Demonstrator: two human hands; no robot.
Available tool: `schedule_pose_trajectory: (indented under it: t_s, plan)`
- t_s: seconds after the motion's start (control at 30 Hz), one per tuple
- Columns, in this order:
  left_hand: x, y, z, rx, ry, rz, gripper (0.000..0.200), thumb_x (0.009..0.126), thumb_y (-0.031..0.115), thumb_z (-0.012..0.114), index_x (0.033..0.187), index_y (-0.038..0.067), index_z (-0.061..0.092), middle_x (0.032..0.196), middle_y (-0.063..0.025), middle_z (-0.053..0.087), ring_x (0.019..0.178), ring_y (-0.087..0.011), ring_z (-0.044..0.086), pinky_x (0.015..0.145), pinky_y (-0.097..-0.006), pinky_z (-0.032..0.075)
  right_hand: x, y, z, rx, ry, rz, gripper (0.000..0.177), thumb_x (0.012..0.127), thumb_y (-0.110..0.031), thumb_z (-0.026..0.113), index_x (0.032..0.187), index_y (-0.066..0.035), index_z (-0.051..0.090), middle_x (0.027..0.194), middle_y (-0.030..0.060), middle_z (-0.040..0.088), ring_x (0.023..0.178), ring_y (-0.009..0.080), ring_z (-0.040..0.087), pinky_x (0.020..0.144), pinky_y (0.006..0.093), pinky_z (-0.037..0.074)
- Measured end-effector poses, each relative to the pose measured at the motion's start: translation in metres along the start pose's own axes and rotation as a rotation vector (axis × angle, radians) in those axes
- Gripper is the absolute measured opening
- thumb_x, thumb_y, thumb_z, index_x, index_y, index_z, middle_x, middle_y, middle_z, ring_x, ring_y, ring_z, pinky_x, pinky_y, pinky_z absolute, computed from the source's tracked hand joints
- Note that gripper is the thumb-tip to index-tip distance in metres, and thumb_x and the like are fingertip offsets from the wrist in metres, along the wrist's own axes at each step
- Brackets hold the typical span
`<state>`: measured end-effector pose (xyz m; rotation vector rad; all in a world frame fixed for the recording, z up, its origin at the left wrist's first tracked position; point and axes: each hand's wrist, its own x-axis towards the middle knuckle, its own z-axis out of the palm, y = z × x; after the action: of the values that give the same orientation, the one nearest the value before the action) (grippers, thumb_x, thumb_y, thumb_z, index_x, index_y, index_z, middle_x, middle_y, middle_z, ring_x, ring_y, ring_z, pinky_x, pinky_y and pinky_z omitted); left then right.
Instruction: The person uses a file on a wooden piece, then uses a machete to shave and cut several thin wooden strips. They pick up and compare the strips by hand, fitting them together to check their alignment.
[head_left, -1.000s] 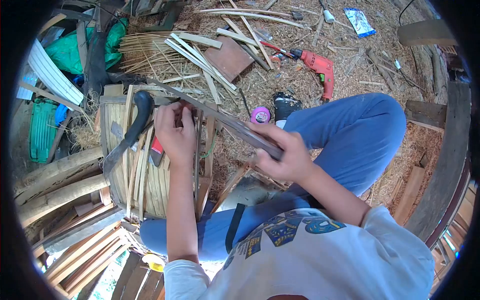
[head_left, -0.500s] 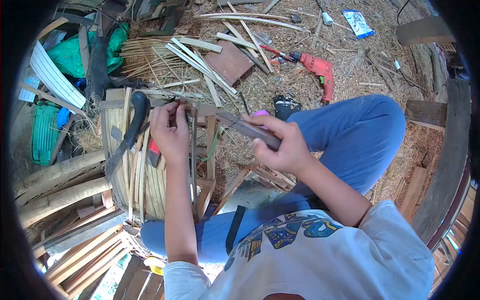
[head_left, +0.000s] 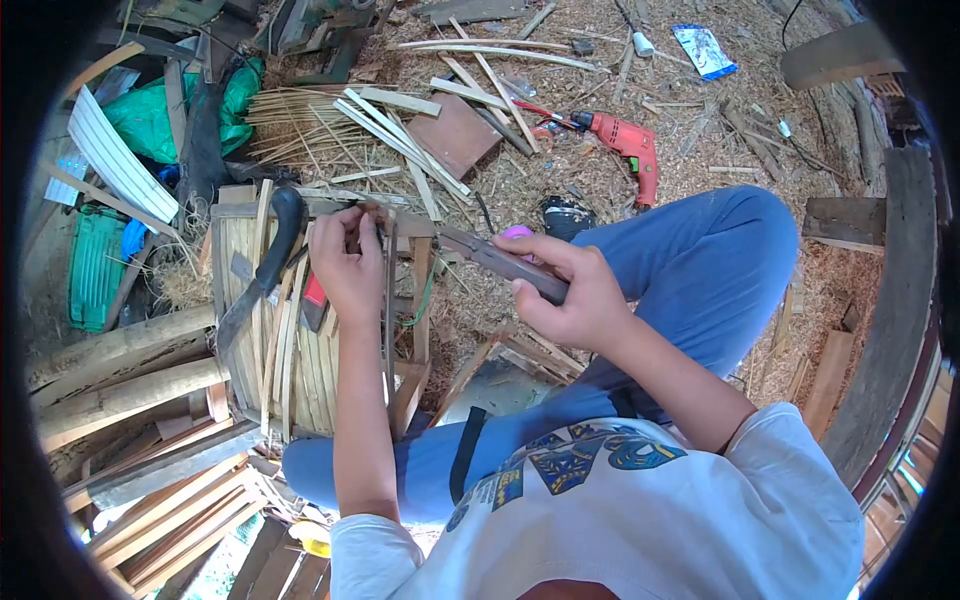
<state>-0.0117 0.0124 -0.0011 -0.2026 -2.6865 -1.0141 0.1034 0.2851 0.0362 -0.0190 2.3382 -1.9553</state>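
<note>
My right hand [head_left: 572, 290] is closed around the dark wooden handle [head_left: 500, 268] of a knife-like tool. Its flat, paler front part [head_left: 410, 224] points left toward my other hand, partly in shadow. My left hand [head_left: 345, 250] is pinched at the top edge of a slatted wooden bench [head_left: 318, 375], close to the tool's tip; a small brownish piece shows by its fingertips, too hidden to name. Left of that hand, a knife with a curved black handle [head_left: 283, 225] lies across the bench. A red and dark object [head_left: 315, 297] rests beside thin wooden strips [head_left: 285, 335].
A red power drill [head_left: 628, 148] lies on the shaving-covered ground. Thin wooden sticks [head_left: 290, 118], pale strips [head_left: 405, 140] and a brown board [head_left: 455, 135] are spread ahead. My bent knee [head_left: 745, 225] stands at right. Timber beams [head_left: 130, 410] stick out at lower left.
The view has shifted slightly. Both hands hold nearly the same pose, with the tool still angled toward my left fingertips.
</note>
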Motion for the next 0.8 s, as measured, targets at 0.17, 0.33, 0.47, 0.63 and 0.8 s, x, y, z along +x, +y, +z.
schedule_pose_trajectory:
  t_s: [0.17,0.33,0.47,0.63,0.8]
  plan:
    - [0.0,0.002,0.0,0.127,0.017,0.133,0.008,0.095,0.004,0.075,0.101,0.0,0.071,0.092,-0.0136,0.065,0.09,-0.0334,0.062,0.084,-0.0441,0.049,-0.017,0.001,-0.007,0.231,0.224,0.058,0.043,0.092,-0.018,0.073,0.133,-0.002,0.072,0.108,0.0176,0.081,0.091,0.0188,0.079,0.082,0.0322,0.06]
    - [-0.003,0.008,-0.004,0.229,0.113,0.243,0.01,0.098,0.005,0.072,0.106,0.0,0.071,0.097,-0.0147,0.066,0.089,-0.0352,0.063,0.082,-0.044,0.051,0.023,0.034,-0.022,-0.147,0.368,0.019,0.042,0.095,-0.023,0.07,0.132,-0.002,0.071,0.103,0.0192,0.08,0.09,0.0285,0.079,0.082,0.0383,0.061]
    - [-0.002,0.024,-0.024,0.023,0.195,0.257,0.009,0.104,0.002,0.067,0.111,-0.002,0.07,0.1,-0.0105,0.063,0.084,-0.0197,0.065,0.068,-0.0322,0.051,0.072,0.038,-0.001,-0.541,0.214,0.124,0.045,0.096,-0.03,0.065,0.133,-0.003,0.069,0.101,0.0242,0.077,0.089,0.0414,0.076,0.079,0.0498,0.061]
    - [-0.008,0.061,-0.099,-0.288,0.21,0.127,0.011,0.108,0.001,0.06,0.118,-0.002,0.065,0.101,-0.0051,0.058,0.082,-0.0099,0.06,0.071,-0.0255,0.049,0.107,0.133,0.049,-0.784,0.01,-0.083,0.059,0.095,-0.026,0.063,0.148,-0.002,0.055,0.1,0.0294,0.075,0.087,0.0465,0.074,0.079,0.0588,0.059]
    - [-0.037,0.042,-0.158,-0.428,0.272,0.09,0.013,0.106,-0.002,0.06,0.116,-0.001,0.067,0.105,-0.0078,0.062,0.077,-0.0122,0.057,0.073,-0.025,0.047,0.095,0.188,0.069,-0.938,-0.15,-0.15,0.062,0.091,-0.02,0.066,0.15,-0.003,0.054,0.099,0.0284,0.074,0.09,0.0465,0.073,0.083,0.0575,0.06]
